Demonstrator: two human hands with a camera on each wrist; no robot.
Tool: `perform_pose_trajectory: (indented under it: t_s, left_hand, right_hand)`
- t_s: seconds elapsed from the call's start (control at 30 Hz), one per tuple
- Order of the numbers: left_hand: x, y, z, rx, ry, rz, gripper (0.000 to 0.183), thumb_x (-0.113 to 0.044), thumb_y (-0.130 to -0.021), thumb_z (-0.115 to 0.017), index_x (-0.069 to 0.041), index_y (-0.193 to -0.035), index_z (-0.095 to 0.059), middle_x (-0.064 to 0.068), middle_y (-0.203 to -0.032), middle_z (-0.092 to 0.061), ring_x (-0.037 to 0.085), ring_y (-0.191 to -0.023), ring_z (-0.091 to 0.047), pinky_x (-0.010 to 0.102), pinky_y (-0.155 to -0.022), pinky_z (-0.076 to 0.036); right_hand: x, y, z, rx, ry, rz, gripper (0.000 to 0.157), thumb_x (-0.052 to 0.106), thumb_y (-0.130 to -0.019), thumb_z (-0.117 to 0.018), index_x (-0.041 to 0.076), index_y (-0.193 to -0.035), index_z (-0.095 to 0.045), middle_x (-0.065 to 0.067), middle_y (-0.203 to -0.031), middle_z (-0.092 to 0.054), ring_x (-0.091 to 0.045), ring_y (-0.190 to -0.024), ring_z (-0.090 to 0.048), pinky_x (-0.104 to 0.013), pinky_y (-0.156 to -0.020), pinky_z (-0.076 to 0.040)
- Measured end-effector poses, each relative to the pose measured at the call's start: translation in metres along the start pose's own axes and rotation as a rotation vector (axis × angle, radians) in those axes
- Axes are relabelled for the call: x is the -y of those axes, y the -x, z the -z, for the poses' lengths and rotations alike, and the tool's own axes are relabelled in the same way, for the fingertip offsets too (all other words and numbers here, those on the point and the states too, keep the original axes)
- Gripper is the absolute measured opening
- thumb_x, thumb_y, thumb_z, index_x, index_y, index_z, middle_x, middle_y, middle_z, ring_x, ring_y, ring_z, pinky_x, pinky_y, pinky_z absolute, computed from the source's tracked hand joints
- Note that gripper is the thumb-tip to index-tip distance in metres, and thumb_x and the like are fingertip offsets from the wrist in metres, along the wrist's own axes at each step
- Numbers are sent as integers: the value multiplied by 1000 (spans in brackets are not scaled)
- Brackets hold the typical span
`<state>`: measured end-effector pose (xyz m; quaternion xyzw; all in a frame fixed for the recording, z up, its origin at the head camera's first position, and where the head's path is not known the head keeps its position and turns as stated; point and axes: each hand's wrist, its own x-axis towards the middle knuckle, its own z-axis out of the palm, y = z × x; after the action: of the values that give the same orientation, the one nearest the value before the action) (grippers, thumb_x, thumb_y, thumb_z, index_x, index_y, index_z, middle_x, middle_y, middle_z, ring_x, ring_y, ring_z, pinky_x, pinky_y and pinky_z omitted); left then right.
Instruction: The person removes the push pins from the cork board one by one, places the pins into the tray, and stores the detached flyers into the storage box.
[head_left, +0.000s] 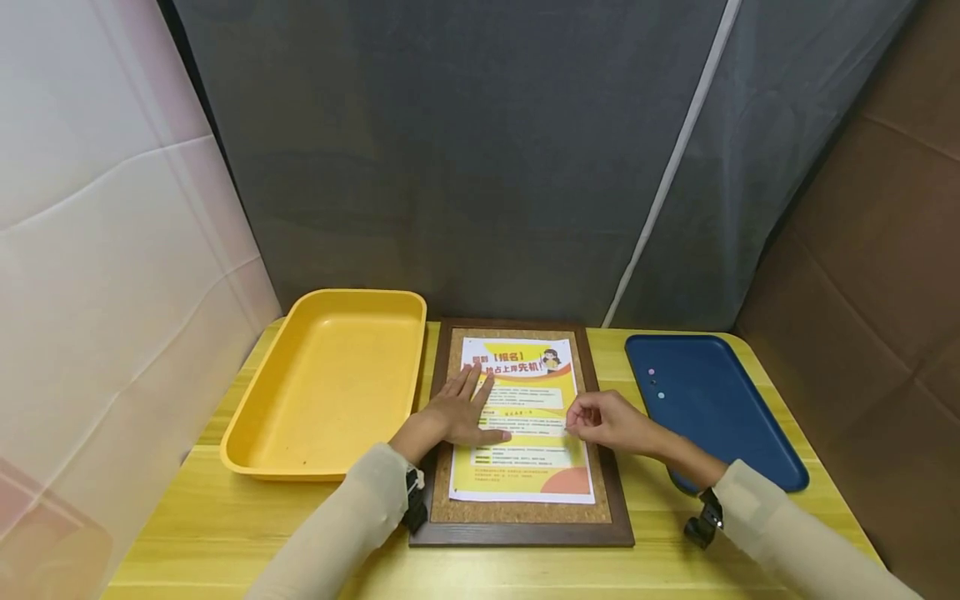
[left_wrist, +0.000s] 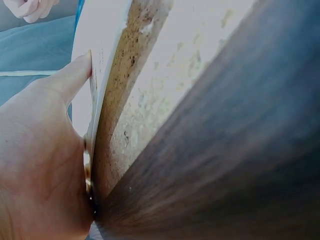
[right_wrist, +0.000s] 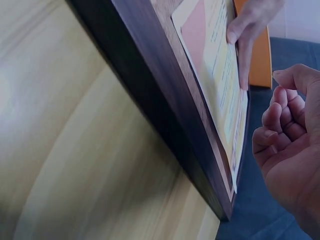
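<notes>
On flyer (head_left: 525, 417): left hand (head_left: 461, 412) flat, pressing; right hand (head_left: 603, 419) curled at right edge, grip unclear.
Yellow tray (head_left: 330, 387): nothing visible inside.
Blue tray (head_left: 712, 400): small pins (head_left: 654, 383).

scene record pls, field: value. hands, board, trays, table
left hand: flat on the flyer, fingers straight
right hand: fingers curled over the flyer's right edge; cannot tell if it pinches anything
flyer: lies on the cork board, inside its dark frame
yellow tray: left of the board, nothing visible in it
blue tray: right of the board, a few small pins near its far end
table: light wood, carries board and both trays
</notes>
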<state>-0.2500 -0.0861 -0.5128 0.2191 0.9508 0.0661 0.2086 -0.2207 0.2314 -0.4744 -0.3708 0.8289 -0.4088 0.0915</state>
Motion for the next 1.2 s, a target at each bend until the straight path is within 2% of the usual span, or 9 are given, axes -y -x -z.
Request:
perform_pose_trajectory:
  t_s: [0.2,0.47,0.73,1.07,1.2]
  left_hand:
    - [-3,2,1,2,-8,5,117,-84,-94,-46,-16,-170,10,12,-174,25,32,-162,20,51,-132,0]
    - [-14,21,17,-5,17,-15,116,-83,-95,-47,-10,-171,1,17,-176,17,34,-164,13,51,-132,-3]
    - [-15,21,17,-7,-12,-4,112,-80,-96,-47,-12,-172,0,17,-177,13,35,-164,11,51,-132,-5]
    - [-17,22,18,-22,-18,2,111,-79,-97,-48,-12,-172,-1,16,-177,12,34,-164,8,51,-132,-8]
    - [-17,23,18,-26,-16,1,111,-79,-96,-49,-11,-172,-2,17,-177,11,35,-164,7,51,-132,-8]
  right_hand:
    - [-3,3,13,-7,-10,-33,8,-1,-95,-75,6,-94,-73,3,-79,-64,-5,-68,-52,-21,-61,-46]
    - [-13,12,25,-54,21,-91,7,3,-94,-78,9,-93,-74,4,-79,-62,-8,-70,-53,-23,-63,-45]
    - [-27,20,36,-88,60,-78,12,2,-93,-77,13,-89,-75,7,-77,-64,-6,-68,-53,-22,-61,-45]
    - [-44,30,55,-120,110,-122,11,-3,-92,-74,8,-92,-76,-1,-81,-70,-5,-70,-56,-24,-65,-48]
    - [-52,36,62,-139,124,-135,10,-3,-93,-75,7,-91,-76,2,-81,-68,-4,-71,-56,-22,-64,-49]
